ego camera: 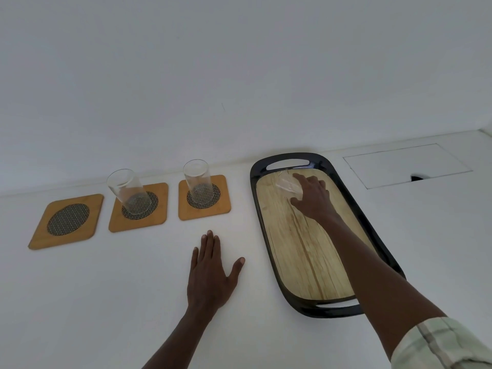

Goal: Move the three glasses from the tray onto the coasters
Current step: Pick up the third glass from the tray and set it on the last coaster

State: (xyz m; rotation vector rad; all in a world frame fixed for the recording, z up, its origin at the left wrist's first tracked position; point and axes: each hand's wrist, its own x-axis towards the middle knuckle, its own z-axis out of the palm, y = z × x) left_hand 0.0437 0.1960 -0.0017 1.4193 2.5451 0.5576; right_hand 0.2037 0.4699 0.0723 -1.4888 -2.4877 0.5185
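Observation:
Three wooden coasters with dark mesh centres lie in a row at the left. The left coaster (66, 221) is bare. A clear glass (127, 191) stands on the middle coaster (157, 217), and another glass (197, 179) stands on the right coaster (222, 206). The third glass (286, 185) is at the far end of the dark-rimmed, wood-bottomed tray (292, 265), with my right hand (312, 198) wrapped around it. My left hand (210, 272) rests flat on the white table, fingers spread, between the coasters and the tray.
A white wall rises right behind the coasters and tray. A rectangular hatch (407, 165) with a dark notch is set into the tabletop at the right. White table surface stretches in front of the coasters.

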